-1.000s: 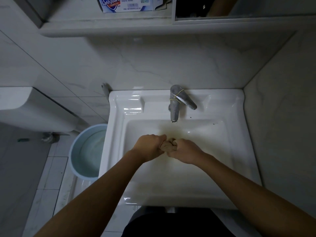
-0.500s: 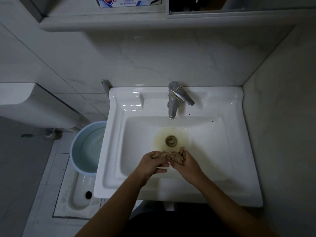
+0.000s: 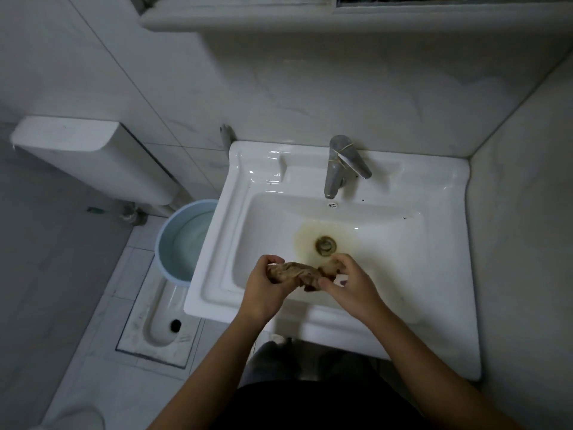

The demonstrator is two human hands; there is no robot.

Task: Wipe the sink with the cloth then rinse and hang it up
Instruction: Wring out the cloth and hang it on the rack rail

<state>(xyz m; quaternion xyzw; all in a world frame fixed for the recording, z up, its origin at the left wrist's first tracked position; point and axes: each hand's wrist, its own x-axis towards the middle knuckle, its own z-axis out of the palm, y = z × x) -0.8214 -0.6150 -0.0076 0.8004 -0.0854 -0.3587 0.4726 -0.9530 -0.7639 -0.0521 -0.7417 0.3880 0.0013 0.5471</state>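
Note:
A crumpled brown cloth (image 3: 299, 273) is stretched between both hands over the front of the white sink (image 3: 434, 274). My left hand (image 3: 266, 288) grips its left end and my right hand (image 3: 350, 283) pinches its right end. The basin has a yellowish stain around the metal drain (image 3: 325, 245), just beyond the cloth. A chrome faucet (image 3: 338, 166) with a rubber band around it stands at the back of the sink; no water runs from it.
A pale blue bucket (image 3: 183, 240) holding water stands on the floor left of the sink, beside a squat toilet pan (image 3: 161, 318). A white cistern (image 3: 86, 156) hangs on the left wall. A shelf (image 3: 279, 23) runs above the sink; a wall closes the right side.
Both hands came back from under the faucet toward the sink's front and moved apart, pulling the bunched cloth out between them. The drain is now uncovered.

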